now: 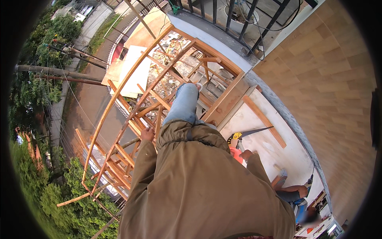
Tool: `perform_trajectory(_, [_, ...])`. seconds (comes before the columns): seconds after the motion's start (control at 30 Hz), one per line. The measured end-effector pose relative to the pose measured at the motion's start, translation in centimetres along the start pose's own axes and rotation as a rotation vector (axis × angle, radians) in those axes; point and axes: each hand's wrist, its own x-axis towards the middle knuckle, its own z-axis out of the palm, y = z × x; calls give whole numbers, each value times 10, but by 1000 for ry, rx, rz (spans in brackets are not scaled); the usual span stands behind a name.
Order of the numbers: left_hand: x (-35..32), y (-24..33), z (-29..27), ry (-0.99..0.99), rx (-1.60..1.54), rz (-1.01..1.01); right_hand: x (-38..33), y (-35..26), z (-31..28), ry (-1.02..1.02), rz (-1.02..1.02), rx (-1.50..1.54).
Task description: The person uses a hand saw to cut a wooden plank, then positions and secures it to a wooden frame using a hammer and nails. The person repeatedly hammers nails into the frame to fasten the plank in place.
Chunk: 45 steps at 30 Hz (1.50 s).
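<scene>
The left hand (147, 134) is curled closed near the timber frame (158, 119); the right hand (246, 155), grip impossible to tell, is near the yellow-handled saw (246, 133).

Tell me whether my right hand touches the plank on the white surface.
Apart: the head view shows white surface between your right hand and the plank.

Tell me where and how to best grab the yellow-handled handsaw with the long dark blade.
Probably grip the handsaw by its yellow handle, coming from the side of the brown jacket: that end sits nearest the person's right hand, while the dark blade tapers away.
</scene>
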Motion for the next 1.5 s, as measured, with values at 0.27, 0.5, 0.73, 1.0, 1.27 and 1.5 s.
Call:
perform_trajectory(0.27, [-63, -18, -20, 97, 32, -126, 20, -13, -33, 24, 22, 216])
perform_trajectory(0.5, [-18, -15, -2, 189, -193, -236, 10, -26, -37, 92, -24, 566])
perform_trajectory(0.73, [62, 109, -28, 176, -676, -95, 50, -16, -34, -111, -468, -41])
perform_trajectory(1.0, [193, 271, -14, -75, -684, 130, 18, -116, -83, 59, -151, 57])
perform_trajectory(1.27, [332, 351, 124, -372, -617, 99, 17, -322, -230, 178, -4, 173])
perform_trajectory(1.5, [504, 371, 272, -396, -584, 33, 160, -511, -364, 274, -202, 65])
